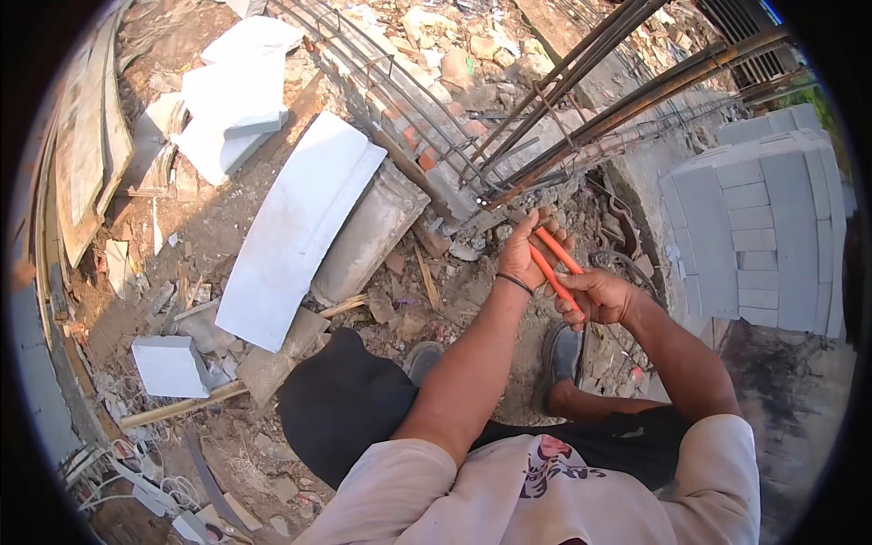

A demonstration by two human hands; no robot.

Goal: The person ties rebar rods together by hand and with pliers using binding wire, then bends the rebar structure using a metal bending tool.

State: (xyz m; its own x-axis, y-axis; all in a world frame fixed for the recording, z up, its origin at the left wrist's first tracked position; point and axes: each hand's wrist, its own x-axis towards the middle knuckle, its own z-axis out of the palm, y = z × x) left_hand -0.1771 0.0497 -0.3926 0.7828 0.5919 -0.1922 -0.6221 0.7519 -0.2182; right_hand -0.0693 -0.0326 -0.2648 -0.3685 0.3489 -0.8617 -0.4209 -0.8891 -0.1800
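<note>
A tool with two orange handles [557, 269] is held between my hands in front of my body. The fingers of my left hand [522, 252] are closed round its far end, where the handles come together; the tool's head is mostly hidden there. My right hand [601, 295] grips the near ends of the handles. Just beyond my hands, rusty steel bars [604, 113] rise from the corner of a rebar cage [391, 73] lying along a low brick and concrete edge.
White blocks [295, 227] and a grey concrete piece [371, 234] lie on rubble at the left. Stacked grey blocks [758, 232] stand at the right. Wooden boards [86, 136] lean at the far left. Loose white cable [177, 490] lies at the lower left.
</note>
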